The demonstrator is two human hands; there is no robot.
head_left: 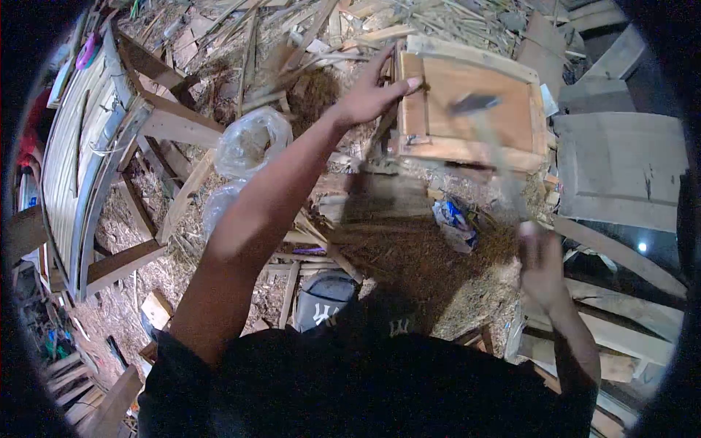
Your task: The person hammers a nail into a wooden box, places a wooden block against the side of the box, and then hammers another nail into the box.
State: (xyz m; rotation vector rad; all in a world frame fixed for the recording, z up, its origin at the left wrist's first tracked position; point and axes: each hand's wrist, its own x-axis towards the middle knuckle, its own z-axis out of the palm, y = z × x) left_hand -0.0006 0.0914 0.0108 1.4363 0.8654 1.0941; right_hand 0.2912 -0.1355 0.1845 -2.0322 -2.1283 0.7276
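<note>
A framed wooden panel (467, 102), pale at the rails and orange-brown in the middle, lies at the upper centre right. My left hand (374, 98) grips its left edge, thumb over the top and fingers along the side. My right hand (540, 266), smeared by motion, is closed around the handle of a hammer (475, 104). The dark hammer head overlaps the panel's middle in this view, and its pale handle runs down to my right hand.
Wood offcuts and shavings cover the floor. A curved slatted wooden piece (80, 160) stands at left, near a clear plastic bag (252, 142). A crumpled blue-white packet (454, 223) lies below the panel. Close to my body is a grey bag (323, 301); a grey panel (621, 171) is at right.
</note>
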